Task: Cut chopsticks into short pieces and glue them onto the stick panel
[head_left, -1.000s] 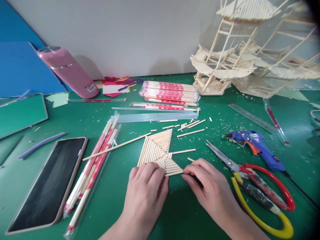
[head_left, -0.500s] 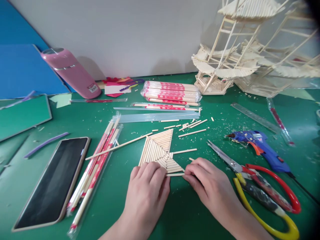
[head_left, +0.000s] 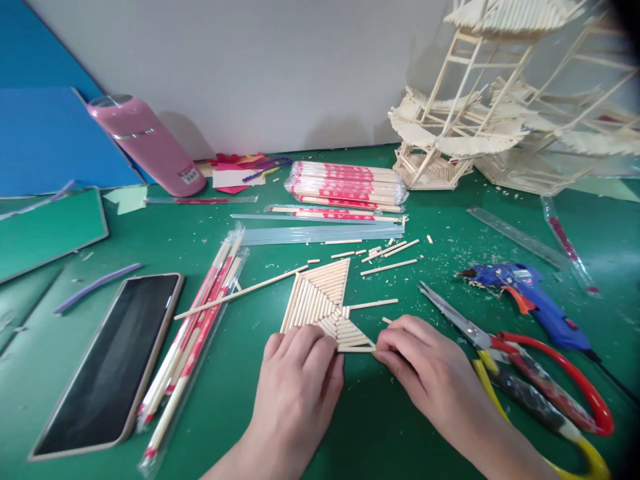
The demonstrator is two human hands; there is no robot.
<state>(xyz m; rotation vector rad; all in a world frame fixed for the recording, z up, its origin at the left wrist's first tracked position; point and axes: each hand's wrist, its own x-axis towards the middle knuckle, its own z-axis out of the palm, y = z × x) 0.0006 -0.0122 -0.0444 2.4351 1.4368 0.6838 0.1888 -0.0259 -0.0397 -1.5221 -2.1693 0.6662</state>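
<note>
A flat panel of short wooden sticks (head_left: 315,298), laid in wedge-shaped sections around a centre, rests on the green table. My left hand (head_left: 300,373) is closed, with curled fingers over the panel's near left part and beside one end of a wooden stick (head_left: 355,349). That stick lies along the panel's near edge. At its right end, my right hand (head_left: 420,360) is closed, thumb and forefinger pinched at the tip. Both hands hide parts of the sticks. A loose stick (head_left: 373,304) sticks out to the right from the panel's centre.
Large scissors (head_left: 480,337) and a blue glue gun (head_left: 530,293) lie at right. A phone (head_left: 110,367) and wrapped chopsticks (head_left: 195,333) lie at left. Glue sticks (head_left: 320,233), cut sticks (head_left: 390,267) and a chopstick bundle (head_left: 345,183) lie behind. Stick-built towers (head_left: 460,133) and a pink bottle (head_left: 150,147) stand at the back.
The near stick now sits closer against the panel's edge, both hands still at it. The whole view has shifted slightly, with things appearing a little further right.
</note>
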